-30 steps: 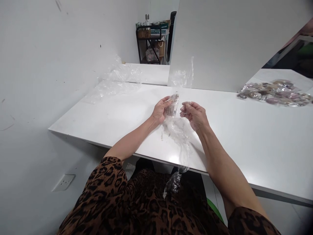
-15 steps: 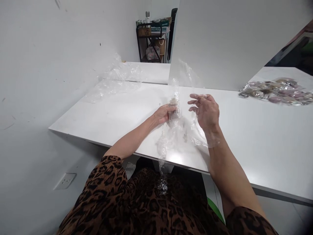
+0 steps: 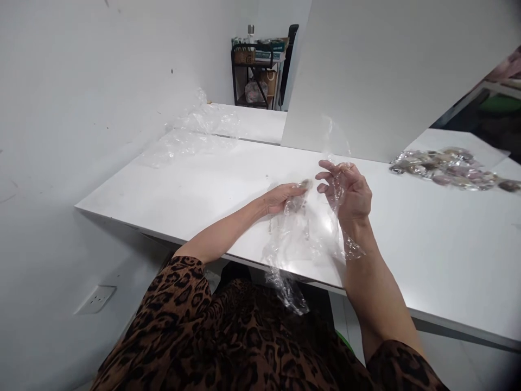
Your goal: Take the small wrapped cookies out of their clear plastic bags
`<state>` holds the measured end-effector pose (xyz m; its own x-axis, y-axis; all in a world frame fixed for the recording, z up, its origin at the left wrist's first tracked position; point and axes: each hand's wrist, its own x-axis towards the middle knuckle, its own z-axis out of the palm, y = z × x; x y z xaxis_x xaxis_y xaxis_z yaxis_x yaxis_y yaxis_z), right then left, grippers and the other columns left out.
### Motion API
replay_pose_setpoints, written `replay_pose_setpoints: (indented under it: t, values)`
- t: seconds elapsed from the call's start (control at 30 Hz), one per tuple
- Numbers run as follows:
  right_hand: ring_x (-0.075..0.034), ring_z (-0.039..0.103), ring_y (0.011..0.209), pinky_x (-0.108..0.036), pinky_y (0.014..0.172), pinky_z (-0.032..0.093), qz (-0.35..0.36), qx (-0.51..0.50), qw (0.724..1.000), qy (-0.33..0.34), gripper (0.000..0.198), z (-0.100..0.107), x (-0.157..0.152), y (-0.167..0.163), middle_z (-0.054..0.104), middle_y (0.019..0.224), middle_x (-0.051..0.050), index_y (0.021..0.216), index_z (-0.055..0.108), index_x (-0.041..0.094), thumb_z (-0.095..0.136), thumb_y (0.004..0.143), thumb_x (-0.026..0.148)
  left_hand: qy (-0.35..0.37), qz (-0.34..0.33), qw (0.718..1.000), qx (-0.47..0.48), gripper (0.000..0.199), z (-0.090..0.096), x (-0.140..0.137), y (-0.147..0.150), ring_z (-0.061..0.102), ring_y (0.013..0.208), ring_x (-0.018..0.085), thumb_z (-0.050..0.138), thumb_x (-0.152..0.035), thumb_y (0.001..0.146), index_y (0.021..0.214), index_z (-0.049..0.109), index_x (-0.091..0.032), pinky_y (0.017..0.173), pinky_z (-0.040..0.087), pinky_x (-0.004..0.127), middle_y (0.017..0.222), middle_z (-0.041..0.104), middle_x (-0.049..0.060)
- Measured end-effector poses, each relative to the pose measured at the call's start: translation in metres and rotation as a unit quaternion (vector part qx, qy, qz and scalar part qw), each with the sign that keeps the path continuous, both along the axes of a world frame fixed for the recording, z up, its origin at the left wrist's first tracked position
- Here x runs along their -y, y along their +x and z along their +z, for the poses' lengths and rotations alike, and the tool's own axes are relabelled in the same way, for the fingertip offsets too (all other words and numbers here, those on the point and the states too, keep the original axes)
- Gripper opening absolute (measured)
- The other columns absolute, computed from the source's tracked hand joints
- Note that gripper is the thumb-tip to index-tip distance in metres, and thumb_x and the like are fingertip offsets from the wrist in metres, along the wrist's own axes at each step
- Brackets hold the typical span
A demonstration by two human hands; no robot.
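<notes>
My left hand is closed on a small brownish piece in clear plastic, its thumb lying on top. What the piece is, I cannot make out. Crumpled clear plastic film hangs from this grip across the table's front edge, down over my lap. To the right, my right hand is raised with curled fingers, a strip of clear film caught in them. That strip sticks up above the fingertips and trails past the wrist. A short gap separates the two hands.
Loose clear film lies at the back left of the white table. Wrapped brown and pinkish pieces lie in a pile at the right. A grey panel stands behind; a black shelf cart is farther back.
My left hand has shifted slightly right with the brownish piece, closer to my right hand. The film between the hands has dropped and its lower end has swung right. The head view has tilted slightly.
</notes>
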<state>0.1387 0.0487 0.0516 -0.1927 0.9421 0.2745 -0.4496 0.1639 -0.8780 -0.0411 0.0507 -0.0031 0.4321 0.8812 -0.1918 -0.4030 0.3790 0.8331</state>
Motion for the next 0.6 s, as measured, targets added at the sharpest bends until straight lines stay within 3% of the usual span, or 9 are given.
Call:
replay_pose_setpoints:
  t: [0.2,0.4,0.47,0.6]
  values:
    - [-0.019,0.070,0.078,-0.028,0.051,0.048,-0.064,-0.003,0.998,0.025,0.008,0.017,-0.006,0.025,0.077,0.107,-0.008,0.079,0.067,0.024,0.065,0.082,0.031,0.029,0.058,0.991,-0.113,0.028,-0.007,-0.006,-0.004,0.064,0.071,0.014,0.079,-0.013,0.078,0.104,0.069,-0.012,0.075,0.054,0.033,0.083,0.069,0.006]
    - [-0.021,0.071,0.072,-0.030,0.048,0.043,-0.091,0.032,0.993,0.070,0.008,0.065,-0.013,0.042,0.079,0.103,-0.010,0.073,0.068,0.023,0.061,0.075,0.024,0.082,0.125,0.963,-0.222,0.050,-0.018,-0.011,0.000,0.067,0.085,0.019,0.083,-0.023,0.069,0.116,0.066,-0.016,0.085,0.055,0.034,0.105,0.069,0.009]
    - [-0.021,0.072,0.071,-0.030,0.049,0.042,-0.100,0.052,0.991,0.077,0.010,0.083,-0.013,0.042,0.079,0.100,-0.009,0.071,0.068,0.023,0.058,0.075,0.023,0.100,0.137,0.953,-0.250,0.048,-0.020,-0.011,0.001,0.067,0.089,0.020,0.083,-0.026,0.067,0.111,0.066,-0.018,0.087,0.054,0.035,0.109,0.067,0.009]
    - [-0.020,0.073,0.069,-0.030,0.048,0.043,-0.112,0.097,0.986,0.078,0.029,0.114,-0.013,0.041,0.080,0.095,-0.007,0.066,0.068,0.023,0.045,0.082,0.014,0.139,0.131,0.945,-0.266,0.035,-0.023,-0.012,0.001,0.066,0.091,0.021,0.080,-0.026,0.066,0.098,0.066,-0.019,0.090,0.053,0.034,0.095,0.064,0.005]
